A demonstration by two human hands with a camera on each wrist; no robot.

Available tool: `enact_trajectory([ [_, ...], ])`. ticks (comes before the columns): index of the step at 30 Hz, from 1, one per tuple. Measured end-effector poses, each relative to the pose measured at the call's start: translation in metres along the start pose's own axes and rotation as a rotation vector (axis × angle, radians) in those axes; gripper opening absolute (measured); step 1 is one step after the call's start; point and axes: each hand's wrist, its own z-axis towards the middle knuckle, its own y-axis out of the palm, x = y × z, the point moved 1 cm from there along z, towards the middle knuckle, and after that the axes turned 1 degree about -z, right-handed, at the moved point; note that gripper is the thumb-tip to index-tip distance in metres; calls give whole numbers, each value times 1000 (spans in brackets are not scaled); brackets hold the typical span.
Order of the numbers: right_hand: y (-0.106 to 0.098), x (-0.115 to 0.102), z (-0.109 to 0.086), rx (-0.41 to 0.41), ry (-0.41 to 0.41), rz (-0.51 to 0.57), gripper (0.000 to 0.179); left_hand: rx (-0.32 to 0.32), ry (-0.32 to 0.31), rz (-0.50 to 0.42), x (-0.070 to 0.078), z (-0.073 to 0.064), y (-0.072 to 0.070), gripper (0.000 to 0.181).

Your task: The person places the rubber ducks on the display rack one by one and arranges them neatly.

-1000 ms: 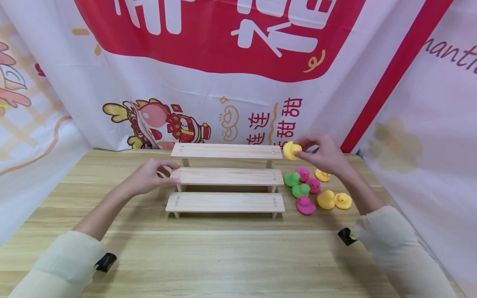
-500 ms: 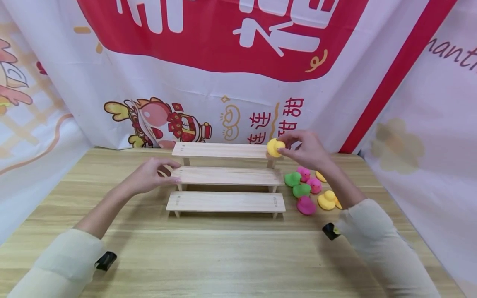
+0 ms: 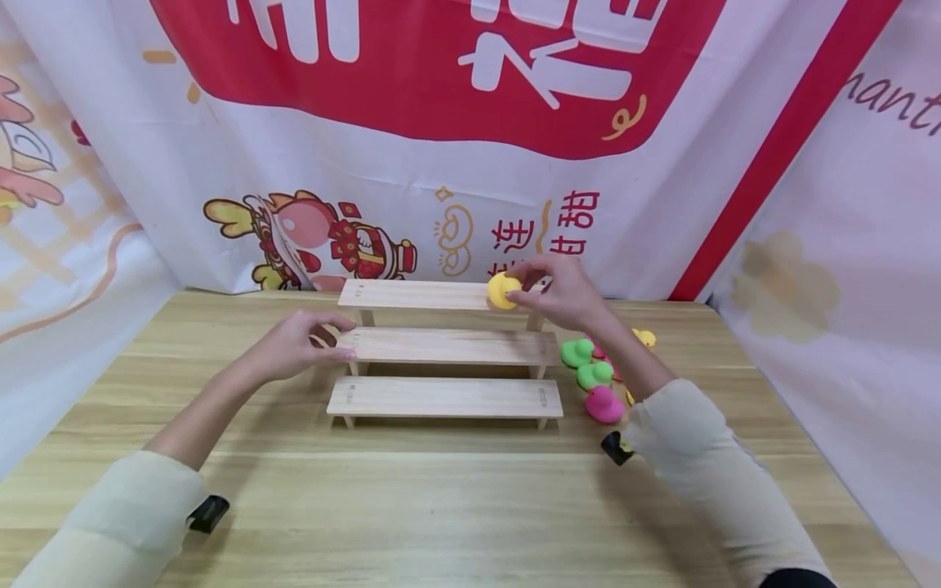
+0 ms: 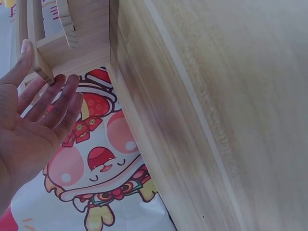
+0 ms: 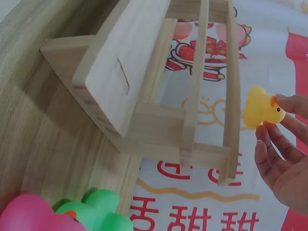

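A three-step wooden shelf [image 3: 448, 347] stands on the table. At its left end, my left hand [image 3: 305, 347] holds the middle board, thumb on one side and fingers on the other; the left wrist view shows that board's end between thumb [image 4: 21, 60] and fingertips. My right hand [image 3: 562, 294] pinches a yellow rubber duck [image 3: 503, 291] by thumb and fingers, in front of the right part of the top board [image 3: 419, 294]. In the right wrist view the duck [image 5: 262, 109] appears beside the top board, with a small gap between them.
Right of the shelf lie green ducks [image 3: 577, 353], a pink duck [image 3: 604, 404] and a yellow duck [image 3: 644, 337]. More ducks are partly hidden by the right forearm. A printed cloth [image 3: 441, 122] hangs behind the wooden table [image 3: 412, 506].
My right hand has carried the yellow duck leftward, from beyond the top board's right end to in front of that board. My left hand has stayed at the middle board.
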Motion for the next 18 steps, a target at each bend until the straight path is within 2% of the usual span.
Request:
enact_trajectory([
  [11,18,-7,15,-31,-62,11,26,18,4,5,-3,-1,1,45],
  [18,26,-14,24,-45,-52,7,27,21,2,-1,-3,0,0,44],
])
